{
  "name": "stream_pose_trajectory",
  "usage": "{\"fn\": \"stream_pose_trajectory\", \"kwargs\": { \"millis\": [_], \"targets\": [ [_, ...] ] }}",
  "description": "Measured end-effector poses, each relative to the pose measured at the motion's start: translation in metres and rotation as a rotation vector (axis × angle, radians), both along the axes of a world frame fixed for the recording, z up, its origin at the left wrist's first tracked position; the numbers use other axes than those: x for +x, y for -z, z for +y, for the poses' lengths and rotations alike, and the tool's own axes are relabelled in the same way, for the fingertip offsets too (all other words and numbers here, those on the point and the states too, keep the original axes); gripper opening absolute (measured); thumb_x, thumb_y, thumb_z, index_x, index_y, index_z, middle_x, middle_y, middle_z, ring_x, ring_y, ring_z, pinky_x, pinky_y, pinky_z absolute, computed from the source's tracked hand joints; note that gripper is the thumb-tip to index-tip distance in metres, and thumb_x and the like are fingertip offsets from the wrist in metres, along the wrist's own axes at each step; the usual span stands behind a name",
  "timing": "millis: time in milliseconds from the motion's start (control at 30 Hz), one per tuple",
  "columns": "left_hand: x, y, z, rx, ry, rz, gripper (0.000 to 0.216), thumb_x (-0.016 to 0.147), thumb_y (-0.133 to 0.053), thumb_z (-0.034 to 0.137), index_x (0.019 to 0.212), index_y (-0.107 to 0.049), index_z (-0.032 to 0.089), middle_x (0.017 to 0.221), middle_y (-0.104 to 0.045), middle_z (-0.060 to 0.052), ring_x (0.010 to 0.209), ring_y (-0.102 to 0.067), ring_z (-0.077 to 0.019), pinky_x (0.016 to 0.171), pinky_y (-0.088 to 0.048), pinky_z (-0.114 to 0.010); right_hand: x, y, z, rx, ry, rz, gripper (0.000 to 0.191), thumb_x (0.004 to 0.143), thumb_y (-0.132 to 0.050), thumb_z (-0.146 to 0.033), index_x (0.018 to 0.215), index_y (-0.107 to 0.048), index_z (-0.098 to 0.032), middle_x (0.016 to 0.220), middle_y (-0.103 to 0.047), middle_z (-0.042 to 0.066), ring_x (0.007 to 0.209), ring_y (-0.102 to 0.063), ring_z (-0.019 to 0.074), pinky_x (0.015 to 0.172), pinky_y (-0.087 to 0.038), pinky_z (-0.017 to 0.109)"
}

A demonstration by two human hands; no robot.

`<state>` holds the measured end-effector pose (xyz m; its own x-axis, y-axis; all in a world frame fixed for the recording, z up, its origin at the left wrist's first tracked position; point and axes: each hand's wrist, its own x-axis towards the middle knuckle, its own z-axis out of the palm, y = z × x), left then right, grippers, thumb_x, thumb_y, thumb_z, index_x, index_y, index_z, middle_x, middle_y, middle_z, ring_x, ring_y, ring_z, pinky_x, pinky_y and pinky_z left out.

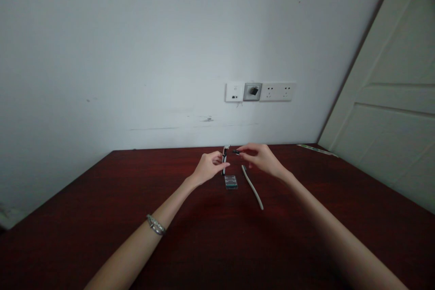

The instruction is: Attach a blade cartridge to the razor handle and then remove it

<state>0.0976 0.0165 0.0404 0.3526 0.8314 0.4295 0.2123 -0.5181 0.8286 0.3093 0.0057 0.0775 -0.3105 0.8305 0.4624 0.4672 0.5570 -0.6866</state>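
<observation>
My left hand [211, 166] is closed around an upright white-and-black handle with a bent silvery head [224, 159], which looks like a razor. Close by on the right, my right hand [260, 157] pinches a small dark flat piece [235, 152] between thumb and fingers. A slight gap separates that piece from the silvery head. Below the hands, a small clear plastic case [231, 182] lies on the table. Right of it rests a long, slim off-white stick [253, 188] with a darker upper end, perhaps a toothbrush.
The dark red wooden table [190, 244] runs back to a white wall [170, 54]. Wall sockets [277, 92] and a grey plate with a black plug [253, 91] sit above it. A pale panelled door [390, 113] leans in at right, near a patterned strip [316, 149].
</observation>
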Motion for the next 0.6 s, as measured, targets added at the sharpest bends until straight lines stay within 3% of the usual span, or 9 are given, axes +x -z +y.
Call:
{"fn": "stream_pose_trajectory", "kwargs": {
  "millis": [367, 600],
  "targets": [
    [0.003, 0.006, -0.001, 0.065, -0.039, 0.040, 0.025, 0.069, -0.069, 0.033, 0.077, -0.055, 0.013, 0.071, -0.063, -0.002, 0.062, -0.061, -0.0132, 0.059, -0.051, -0.024, -0.002, 0.000, 0.001, 0.092, 0.062, 0.056, 0.020, 0.077, -0.056, -0.031, 0.084, -0.065, -0.015, 0.078, -0.066, 0.005, 0.048, -0.057, 0.0109, 0.050, -0.051, 0.026],
    [0.007, 0.011, -0.005, 0.141, -0.084, 0.044, 0.023, 0.071, -0.067, 0.033, 0.074, -0.053, 0.015, 0.068, -0.062, 0.000, 0.058, -0.058, -0.0109, 0.054, -0.048, -0.021, -0.006, 0.005, 0.004, 0.368, 0.170, 0.038, 0.013, 0.078, -0.055, -0.023, 0.082, -0.065, -0.017, 0.077, -0.066, 0.004, 0.067, -0.061, 0.0163, 0.062, -0.051, 0.029]
  ]
}}
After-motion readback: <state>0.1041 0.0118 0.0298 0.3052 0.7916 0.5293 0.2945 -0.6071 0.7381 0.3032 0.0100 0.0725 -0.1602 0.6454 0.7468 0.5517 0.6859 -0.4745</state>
